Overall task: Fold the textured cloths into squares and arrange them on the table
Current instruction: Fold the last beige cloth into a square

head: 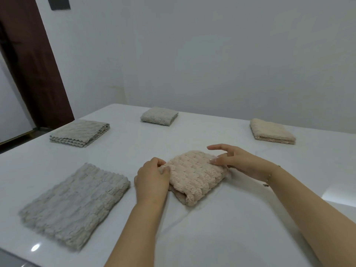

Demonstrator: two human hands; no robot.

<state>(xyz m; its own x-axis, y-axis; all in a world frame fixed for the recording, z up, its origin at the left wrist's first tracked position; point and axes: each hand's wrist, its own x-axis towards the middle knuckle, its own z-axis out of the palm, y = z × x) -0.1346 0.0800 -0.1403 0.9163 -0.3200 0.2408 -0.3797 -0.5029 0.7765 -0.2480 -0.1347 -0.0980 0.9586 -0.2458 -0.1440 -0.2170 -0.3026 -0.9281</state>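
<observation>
A: What does the head camera show in the middle?

B: A folded beige cloth (194, 175) on the white table (212, 228). The left hand (152, 179) is curled on its left edge, fingers pinching the fabric. The right hand (238, 160) rests at its right edge with fingers spread apart, fingertips touching the top.

A: And around it?

B: A large grey cloth (75, 205) lies flat, near left. A grey stack (81, 132) sits far left, a small grey square (159, 116) far centre, a beige square (272, 132) far right. All well apart.
</observation>
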